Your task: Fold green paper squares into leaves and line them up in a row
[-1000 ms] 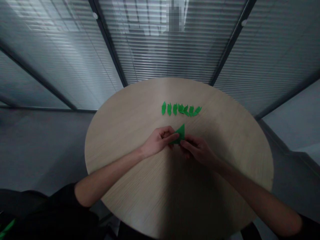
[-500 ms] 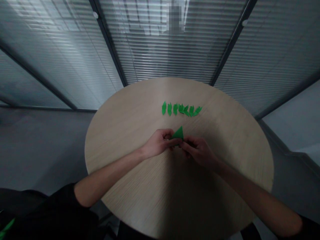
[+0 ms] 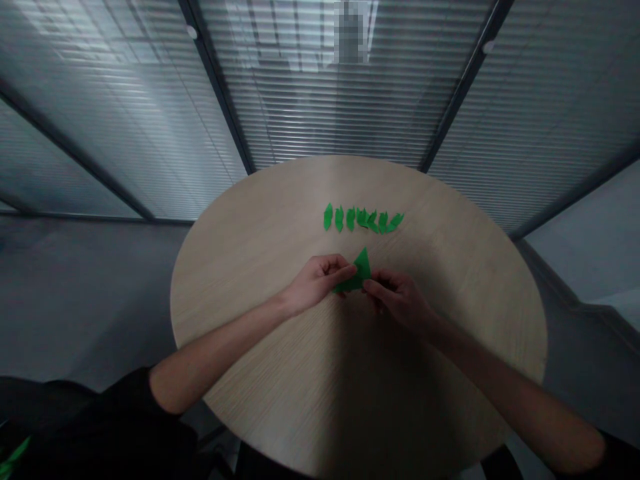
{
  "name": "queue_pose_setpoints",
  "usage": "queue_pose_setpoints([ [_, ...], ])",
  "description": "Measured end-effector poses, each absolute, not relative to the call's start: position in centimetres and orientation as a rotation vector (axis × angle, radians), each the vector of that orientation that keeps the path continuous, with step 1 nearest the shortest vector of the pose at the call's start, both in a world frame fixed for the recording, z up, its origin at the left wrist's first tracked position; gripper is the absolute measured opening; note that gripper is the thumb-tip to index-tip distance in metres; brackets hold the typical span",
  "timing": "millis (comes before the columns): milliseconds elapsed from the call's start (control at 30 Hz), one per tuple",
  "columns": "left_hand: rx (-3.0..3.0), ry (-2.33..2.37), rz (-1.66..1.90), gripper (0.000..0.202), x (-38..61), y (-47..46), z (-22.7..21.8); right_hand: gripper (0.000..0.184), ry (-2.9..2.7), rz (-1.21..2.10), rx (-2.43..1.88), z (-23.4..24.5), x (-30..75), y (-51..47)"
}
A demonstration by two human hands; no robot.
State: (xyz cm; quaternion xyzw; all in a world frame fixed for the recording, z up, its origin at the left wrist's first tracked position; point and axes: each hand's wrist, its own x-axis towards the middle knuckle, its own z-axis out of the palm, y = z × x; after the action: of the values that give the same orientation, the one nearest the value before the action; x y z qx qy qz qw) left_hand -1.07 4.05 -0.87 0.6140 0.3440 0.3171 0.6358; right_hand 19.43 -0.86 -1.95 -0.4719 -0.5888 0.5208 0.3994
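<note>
- Frosted glass partitions (image 3: 340, 107) with slatted blinds behind them and dark metal frames fill the far side, three panes in view; grey floor (image 3: 85, 313) spreads around the furniture below them.
- Pale wood-grain round surface (image 3: 235, 287) stands in the middle, one table, carrying everything handled here.
- Black sleeves, two of them, end at the forearms: left sleeve (image 3: 115, 417) at lower left, right sleeve (image 3: 613, 453) at lower right.
- Bare hands, two, meet over the near-centre of the surface, their fingertips almost touching: left hand (image 3: 315, 283) and right hand (image 3: 397, 300).
- Folded green paper triangle (image 3: 361, 272), one piece, sits between the hands, its point aimed away from the person and its lower edge just above the surface.
- Left fingers (image 3: 340, 269) lie close together, curled, pinching the triangle's left side against the thumb.
- Right fingers (image 3: 377, 290) are bent and pressed together, pinching its lower right corner.
- Small green folded paper shapes (image 3: 361, 218), seven counted, lie side by side in a straight row on the surface, just beyond the hands and apart from them, each pointed and leaf-like.
</note>
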Motion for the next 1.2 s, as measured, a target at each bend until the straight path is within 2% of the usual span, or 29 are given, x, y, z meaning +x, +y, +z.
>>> queue_pose_setpoints([
  [533,1.409,0.715,0.641,0.031,-0.8,3.97,-1.35,0.048,-1.355,1.198,-1.238,-1.71,19.54,-0.42],
  [900,1.477,0.731,0.703,0.04,-0.87,3.85,-1.26,0.038,-1.402,1.24,-1.247,-1.61,19.61,-0.62],
  [1200,1.459,0.771,0.74,0.043,-0.89,3.92,-1.0,0.046,-1.336,1.237,-1.25,-1.99,19.61,-0.36],
])
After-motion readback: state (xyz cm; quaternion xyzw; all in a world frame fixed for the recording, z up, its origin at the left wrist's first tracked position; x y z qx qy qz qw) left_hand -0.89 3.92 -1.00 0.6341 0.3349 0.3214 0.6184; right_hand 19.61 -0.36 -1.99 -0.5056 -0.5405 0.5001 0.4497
